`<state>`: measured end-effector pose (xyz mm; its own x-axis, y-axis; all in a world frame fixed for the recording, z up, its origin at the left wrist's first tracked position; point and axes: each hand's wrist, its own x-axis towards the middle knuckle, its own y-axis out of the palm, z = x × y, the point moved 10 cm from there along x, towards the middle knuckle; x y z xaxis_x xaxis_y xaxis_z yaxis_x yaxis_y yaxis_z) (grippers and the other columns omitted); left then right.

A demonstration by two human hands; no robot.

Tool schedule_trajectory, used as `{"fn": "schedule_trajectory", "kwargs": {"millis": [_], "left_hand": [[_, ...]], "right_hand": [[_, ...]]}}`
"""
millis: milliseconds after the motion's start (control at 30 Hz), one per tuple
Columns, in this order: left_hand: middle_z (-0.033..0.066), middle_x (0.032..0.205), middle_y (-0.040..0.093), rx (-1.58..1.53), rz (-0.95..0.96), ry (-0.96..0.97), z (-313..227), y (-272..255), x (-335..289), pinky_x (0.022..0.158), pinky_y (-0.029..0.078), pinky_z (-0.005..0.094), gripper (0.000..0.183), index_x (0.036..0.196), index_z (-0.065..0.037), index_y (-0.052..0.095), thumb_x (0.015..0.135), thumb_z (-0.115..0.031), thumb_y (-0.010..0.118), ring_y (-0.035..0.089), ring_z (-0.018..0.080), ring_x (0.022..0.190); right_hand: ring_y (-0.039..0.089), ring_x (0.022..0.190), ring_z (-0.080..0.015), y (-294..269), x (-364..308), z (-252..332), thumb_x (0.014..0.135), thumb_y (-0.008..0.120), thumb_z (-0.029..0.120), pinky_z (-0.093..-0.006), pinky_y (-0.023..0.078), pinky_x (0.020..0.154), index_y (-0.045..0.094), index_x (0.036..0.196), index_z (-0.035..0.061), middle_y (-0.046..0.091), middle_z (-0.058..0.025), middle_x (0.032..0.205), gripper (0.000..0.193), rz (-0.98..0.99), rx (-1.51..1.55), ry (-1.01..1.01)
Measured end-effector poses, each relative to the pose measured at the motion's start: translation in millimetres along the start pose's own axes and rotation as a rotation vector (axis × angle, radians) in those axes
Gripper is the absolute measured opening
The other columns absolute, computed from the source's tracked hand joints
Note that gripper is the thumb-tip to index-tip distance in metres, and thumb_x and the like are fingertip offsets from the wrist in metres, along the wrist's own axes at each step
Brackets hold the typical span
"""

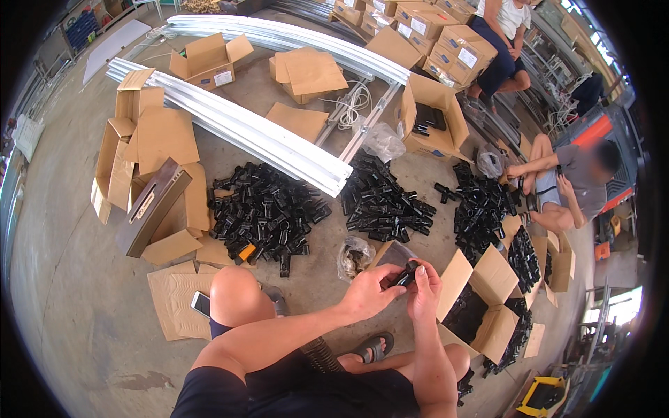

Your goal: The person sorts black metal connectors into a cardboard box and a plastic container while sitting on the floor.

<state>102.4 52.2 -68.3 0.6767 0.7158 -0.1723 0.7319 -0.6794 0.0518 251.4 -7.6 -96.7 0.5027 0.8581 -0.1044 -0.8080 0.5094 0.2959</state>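
In front of my knees I hold a small black tube-shaped part in both hands. My left hand is closed on its lower left end, and the fingers of my right hand pinch its upper right end. Just beyond my hands, a clear plastic bag with small contents lies on the floor. Behind it are heaps of similar black parts, one at the left and one in the middle. An orange piece lies on the left heap.
An open carton with black parts stands at my right, near another heap. Long white metal profiles cross behind the heaps. A phone lies on cardboard by my left knee. One co-worker sits at right; another person sits farther back.
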Motion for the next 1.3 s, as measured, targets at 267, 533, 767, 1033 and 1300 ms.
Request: {"fn": "schedule_trajectory", "kwargs": {"millis": [267, 533, 767, 1033, 1300], "left_hand": [[0.0105, 0.100, 0.074, -0.009, -0.020, 0.034, 1, -1, 1, 0.078, 0.057, 0.0302, 0.038, 0.122, 0.003, 0.065, 0.088, -0.010, 0.077, 0.068, 0.0132, 0.084], [0.0109, 0.101, 0.074, -0.007, -0.009, 0.032, 2, 0, 2, 0.078, 0.057, 0.0302, 0.037, 0.122, 0.003, 0.065, 0.089, -0.010, 0.076, 0.069, 0.0132, 0.085], [0.0107, 0.103, 0.074, -0.023, -0.003, 0.008, 10, 1, 2, 0.080, 0.057, 0.0303, 0.038, 0.123, 0.003, 0.064, 0.090, -0.009, 0.076, 0.070, 0.0135, 0.089], [0.0121, 0.106, 0.075, 0.035, -0.019, 0.019, 5, 1, 2, 0.082, 0.058, 0.0303, 0.039, 0.125, 0.003, 0.063, 0.090, -0.008, 0.076, 0.072, 0.0154, 0.092], [0.0119, 0.109, 0.074, -0.002, 0.005, 0.023, 5, 4, 4, 0.081, 0.058, 0.0300, 0.040, 0.126, 0.002, 0.062, 0.090, -0.007, 0.075, 0.073, 0.0158, 0.093]], "right_hand": [[0.059, 0.075, -0.0045, 5, 0, 4, 0.099, 0.069, 0.024, -0.0190, 0.047, 0.066, 0.068, 0.116, -0.0006, 0.068, 0.0009, 0.093, 0.030, -0.024, 0.032, -0.014], [0.059, 0.075, -0.0041, 3, 0, 2, 0.099, 0.069, 0.025, -0.0192, 0.046, 0.066, 0.068, 0.117, -0.0005, 0.067, 0.0018, 0.091, 0.031, -0.025, 0.025, -0.011], [0.059, 0.076, -0.0041, 6, -1, 2, 0.099, 0.070, 0.026, -0.0190, 0.046, 0.066, 0.068, 0.117, -0.0003, 0.066, 0.0022, 0.089, 0.032, -0.033, 0.022, 0.009], [0.058, 0.073, -0.0043, 6, -1, 3, 0.099, 0.069, 0.027, -0.0193, 0.045, 0.062, 0.068, 0.117, -0.0004, 0.066, 0.0022, 0.088, 0.032, -0.037, 0.017, 0.006], [0.061, 0.079, -0.0072, 5, -1, 1, 0.100, 0.068, 0.024, -0.0230, 0.048, 0.069, 0.067, 0.118, -0.0012, 0.068, -0.0006, 0.093, 0.031, -0.032, 0.034, 0.019]]}}
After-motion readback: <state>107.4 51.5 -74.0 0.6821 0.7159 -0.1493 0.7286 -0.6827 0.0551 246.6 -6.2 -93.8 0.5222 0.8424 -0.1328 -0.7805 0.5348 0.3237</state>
